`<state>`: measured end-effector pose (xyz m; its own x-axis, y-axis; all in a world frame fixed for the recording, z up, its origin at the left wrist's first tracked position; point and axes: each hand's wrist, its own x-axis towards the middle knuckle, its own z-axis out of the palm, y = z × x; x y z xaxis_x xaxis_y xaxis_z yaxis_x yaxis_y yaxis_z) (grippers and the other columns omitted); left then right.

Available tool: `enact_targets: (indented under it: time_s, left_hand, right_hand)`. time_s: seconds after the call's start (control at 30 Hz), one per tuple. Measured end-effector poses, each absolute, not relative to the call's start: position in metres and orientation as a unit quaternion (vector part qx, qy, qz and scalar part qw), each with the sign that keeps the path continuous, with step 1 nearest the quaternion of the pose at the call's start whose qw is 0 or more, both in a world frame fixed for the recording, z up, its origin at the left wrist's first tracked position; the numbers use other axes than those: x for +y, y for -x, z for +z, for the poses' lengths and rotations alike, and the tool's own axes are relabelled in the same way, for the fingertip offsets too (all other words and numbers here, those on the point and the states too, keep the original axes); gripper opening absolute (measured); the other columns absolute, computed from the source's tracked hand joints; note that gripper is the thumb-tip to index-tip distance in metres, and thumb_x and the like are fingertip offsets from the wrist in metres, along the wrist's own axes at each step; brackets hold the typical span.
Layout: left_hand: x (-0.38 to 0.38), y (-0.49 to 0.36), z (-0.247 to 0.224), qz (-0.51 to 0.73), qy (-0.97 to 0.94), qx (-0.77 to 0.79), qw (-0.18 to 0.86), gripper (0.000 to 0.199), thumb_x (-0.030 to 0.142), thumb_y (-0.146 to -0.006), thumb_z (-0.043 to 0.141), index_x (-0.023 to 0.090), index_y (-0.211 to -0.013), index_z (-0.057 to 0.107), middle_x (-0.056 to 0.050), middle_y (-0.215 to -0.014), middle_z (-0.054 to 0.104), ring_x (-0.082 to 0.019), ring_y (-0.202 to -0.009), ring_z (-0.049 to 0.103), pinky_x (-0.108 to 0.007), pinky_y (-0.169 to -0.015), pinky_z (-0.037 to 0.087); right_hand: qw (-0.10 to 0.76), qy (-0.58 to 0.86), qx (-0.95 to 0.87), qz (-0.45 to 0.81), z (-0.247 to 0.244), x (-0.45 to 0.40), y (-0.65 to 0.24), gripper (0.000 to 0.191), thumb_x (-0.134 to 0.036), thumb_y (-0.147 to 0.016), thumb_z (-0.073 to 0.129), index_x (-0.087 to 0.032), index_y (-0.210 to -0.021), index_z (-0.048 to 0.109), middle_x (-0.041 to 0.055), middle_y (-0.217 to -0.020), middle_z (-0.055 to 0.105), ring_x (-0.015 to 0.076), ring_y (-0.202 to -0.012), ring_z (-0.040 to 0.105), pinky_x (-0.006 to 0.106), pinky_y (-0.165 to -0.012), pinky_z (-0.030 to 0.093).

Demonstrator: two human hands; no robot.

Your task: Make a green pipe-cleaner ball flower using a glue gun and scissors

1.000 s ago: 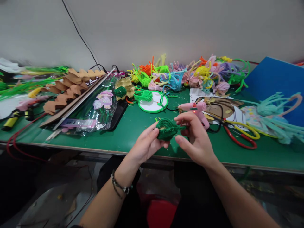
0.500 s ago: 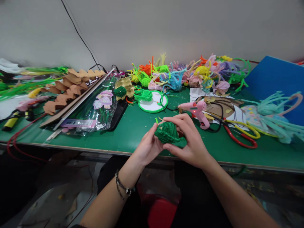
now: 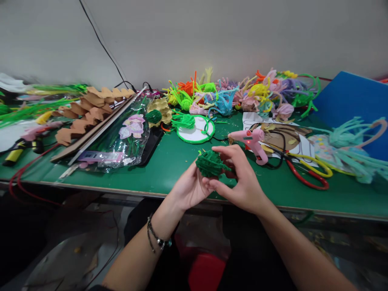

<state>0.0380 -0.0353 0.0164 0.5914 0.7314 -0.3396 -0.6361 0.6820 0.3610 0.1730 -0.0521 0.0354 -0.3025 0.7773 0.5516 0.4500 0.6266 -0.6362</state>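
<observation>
A dark green fuzzy ball, wound from pipe cleaners, is held between my two hands above the table's front edge. My left hand cups it from the left and below. From the right, my right hand curves round the ball, its fingers at the top and thumb below. Behind them lies a white disc rimmed in bright green, with a green bundle on its left part. A pink glue gun rests to the right of the disc.
Colourful pipe-cleaner bundles line the wall. Scissors with red handles lie on the right, near a blue board. On the left are a plastic bag, brown egg-carton pieces and a second glue gun.
The green ball has turned in my hands and shows a different side. The fingers of my left hand now show beneath it, and my right fingers have shifted slightly.
</observation>
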Motion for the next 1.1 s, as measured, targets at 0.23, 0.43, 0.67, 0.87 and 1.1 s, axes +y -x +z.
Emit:
enact_targets:
  time_s: [0.23,0.43,0.67,0.87,1.1]
  left_hand:
    - [-0.037,-0.04,0.017,0.402,-0.11,0.205,0.886,0.037,0.03,-0.091,0.036,0.013,-0.065,0.055,0.004,-0.046,0.047,0.0,-0.034,0.038,-0.011,-0.041,0.037]
    - [-0.036,-0.042,0.011,0.417,-0.248,0.25,0.838,0.03,0.037,-0.089,0.039,0.015,-0.073,0.053,0.004,-0.049,0.047,-0.004,-0.038,0.042,-0.018,-0.045,0.039]
    - [-0.032,-0.024,0.003,0.55,-0.656,0.402,0.327,0.056,0.04,-0.078,0.049,0.02,-0.127,0.032,-0.011,-0.122,0.048,-0.022,-0.107,0.05,-0.037,-0.088,0.041]
    - [-0.042,-0.021,0.013,0.363,-0.867,0.33,0.09,0.073,0.023,-0.074,0.053,0.019,-0.136,0.014,-0.015,-0.14,0.029,-0.026,-0.131,0.026,-0.044,-0.104,0.03]
    - [-0.038,-0.024,0.006,0.371,-0.858,0.341,0.103,0.055,0.012,-0.082,0.039,0.019,-0.133,0.02,-0.014,-0.126,0.046,-0.023,-0.117,0.044,-0.043,-0.096,0.04]
  right_hand:
    - [0.445,0.423,-0.772,0.163,0.033,-0.049,-0.171,0.038,-0.024,-0.073,0.06,-0.022,-0.11,0.051,0.0033,-0.088,0.054,0.0162,-0.08,0.053,0.026,-0.059,0.048]
    - [0.49,0.433,-0.735,0.179,0.031,-0.053,-0.168,0.037,-0.02,-0.068,0.059,-0.023,-0.104,0.05,0.0018,-0.087,0.055,0.0136,-0.071,0.056,0.022,-0.051,0.048]
    - [0.467,0.521,-0.696,0.161,0.034,-0.046,-0.176,0.035,-0.024,-0.064,0.059,-0.021,-0.098,0.051,0.0045,-0.09,0.057,0.0174,-0.077,0.056,0.024,-0.05,0.045]
    - [0.409,0.505,-0.734,0.197,0.03,-0.049,-0.167,0.036,-0.022,-0.067,0.055,-0.019,-0.102,0.049,0.0057,-0.096,0.059,0.0186,-0.085,0.056,0.031,-0.071,0.048]
    - [0.386,0.495,-0.742,0.236,0.029,-0.052,-0.163,0.034,-0.024,-0.07,0.055,-0.018,-0.103,0.049,0.0067,-0.096,0.059,0.0188,-0.085,0.056,0.031,-0.068,0.048]
